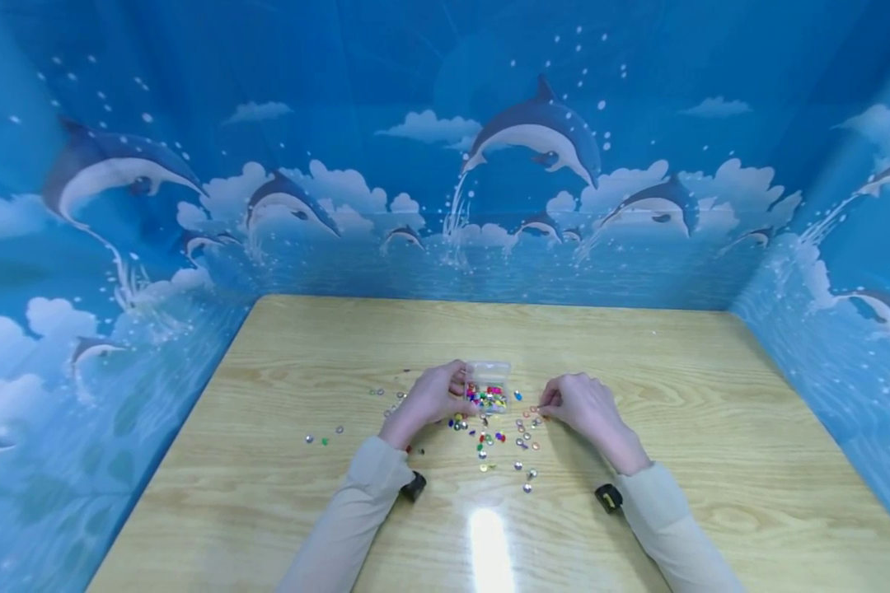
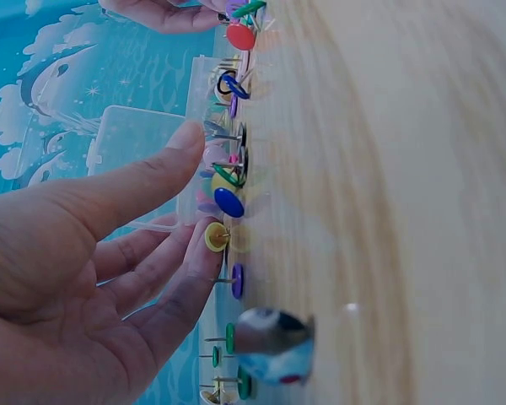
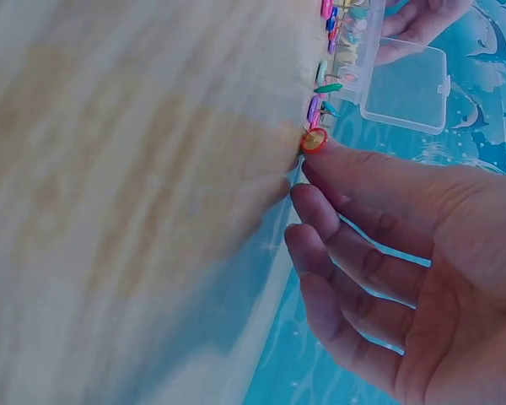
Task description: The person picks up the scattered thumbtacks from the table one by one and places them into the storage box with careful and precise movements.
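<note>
A small clear plastic box (image 1: 509, 403) with its lid (image 1: 489, 370) raised at the back stands mid-table, partly filled with colourful thumbtacks (image 1: 489, 399). My left hand (image 1: 433, 395) holds the box at its left side, thumb at the front corner and fingers behind. To the right of the box, my right hand (image 1: 584, 405) pinches a red-rimmed thumbtack (image 3: 314, 140) at the thumb tip; the index fingertip is mostly hidden behind. In the left wrist view a blue thumbtack (image 2: 228, 202) and a yellow thumbtack (image 2: 216, 237) lie close to the left hand.
Loose thumbtacks lie scattered in front of the box, with silver ones (image 1: 527, 487) nearer the table's front edge. A few more, including a green thumbtack (image 1: 325, 441), lie far left. The wooden table (image 1: 712, 412) meets blue dolphin-print curtains (image 1: 430, 189) at the back and sides.
</note>
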Available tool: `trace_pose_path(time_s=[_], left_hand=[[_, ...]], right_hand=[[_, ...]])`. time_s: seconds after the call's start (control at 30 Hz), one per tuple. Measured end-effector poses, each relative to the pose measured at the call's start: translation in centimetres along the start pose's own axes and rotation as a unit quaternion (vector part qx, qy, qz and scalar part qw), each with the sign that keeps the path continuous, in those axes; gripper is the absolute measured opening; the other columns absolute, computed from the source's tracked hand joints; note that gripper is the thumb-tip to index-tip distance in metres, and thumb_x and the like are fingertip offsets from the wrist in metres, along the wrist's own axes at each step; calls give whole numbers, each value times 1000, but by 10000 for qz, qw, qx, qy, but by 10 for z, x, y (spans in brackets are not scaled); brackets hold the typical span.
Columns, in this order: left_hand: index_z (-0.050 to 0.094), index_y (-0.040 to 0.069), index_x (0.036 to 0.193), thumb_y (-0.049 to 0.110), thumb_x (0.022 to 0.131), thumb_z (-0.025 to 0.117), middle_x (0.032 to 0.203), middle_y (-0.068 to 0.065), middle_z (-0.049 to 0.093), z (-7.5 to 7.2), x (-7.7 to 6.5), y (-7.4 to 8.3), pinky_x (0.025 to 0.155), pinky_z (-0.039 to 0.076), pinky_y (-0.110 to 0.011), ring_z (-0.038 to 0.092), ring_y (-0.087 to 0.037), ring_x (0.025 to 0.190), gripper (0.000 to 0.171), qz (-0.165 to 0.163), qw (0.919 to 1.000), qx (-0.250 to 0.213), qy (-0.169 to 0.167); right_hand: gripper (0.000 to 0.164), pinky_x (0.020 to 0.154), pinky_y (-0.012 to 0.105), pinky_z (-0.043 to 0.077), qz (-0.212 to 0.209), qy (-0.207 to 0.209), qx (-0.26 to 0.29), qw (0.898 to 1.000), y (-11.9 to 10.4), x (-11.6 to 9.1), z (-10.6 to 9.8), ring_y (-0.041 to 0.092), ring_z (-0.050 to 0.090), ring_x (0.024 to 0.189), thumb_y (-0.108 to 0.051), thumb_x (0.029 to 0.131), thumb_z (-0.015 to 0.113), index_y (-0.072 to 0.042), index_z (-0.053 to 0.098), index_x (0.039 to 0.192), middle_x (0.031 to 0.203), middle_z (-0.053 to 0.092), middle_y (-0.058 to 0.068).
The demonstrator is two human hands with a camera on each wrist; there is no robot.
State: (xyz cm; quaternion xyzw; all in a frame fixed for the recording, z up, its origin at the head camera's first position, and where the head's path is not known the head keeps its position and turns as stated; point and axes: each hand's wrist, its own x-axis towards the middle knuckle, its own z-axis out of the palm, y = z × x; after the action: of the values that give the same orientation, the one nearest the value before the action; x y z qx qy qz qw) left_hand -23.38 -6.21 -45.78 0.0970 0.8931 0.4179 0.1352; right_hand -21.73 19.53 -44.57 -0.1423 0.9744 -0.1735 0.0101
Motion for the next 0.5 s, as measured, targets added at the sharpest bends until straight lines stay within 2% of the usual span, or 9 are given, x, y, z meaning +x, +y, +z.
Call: trace_pose_path(time_s=[0.17,0.37,0.5], left_hand=[[55,12,140,22,76,89,130,-9,65,0,0,0,99,55,-40,64,-24,113,73,10,10000,0,-18],[55,12,140,22,76,88,130,-9,65,-1,0,0,99,55,-40,64,-23,112,73,13,10000,36,-22],[55,12,140,22,76,88,128,-8,65,-1,0,1,98,55,-40,64,-23,111,73,7,10000,20,-20]], right_hand=[[8,59,28,46,-31,16,43,10000,1,0,0,10,58,64,-14,81,83,-17,76,83,76,72,-3],[7,54,25,47,-343,105,53,9993,-2,4,0,8,58,61,-15,86,80,-14,76,91,83,75,2],[5,57,26,48,-234,-49,104,9997,-6,7,0,8,57,61,-16,85,81,-14,77,89,81,74,0]])
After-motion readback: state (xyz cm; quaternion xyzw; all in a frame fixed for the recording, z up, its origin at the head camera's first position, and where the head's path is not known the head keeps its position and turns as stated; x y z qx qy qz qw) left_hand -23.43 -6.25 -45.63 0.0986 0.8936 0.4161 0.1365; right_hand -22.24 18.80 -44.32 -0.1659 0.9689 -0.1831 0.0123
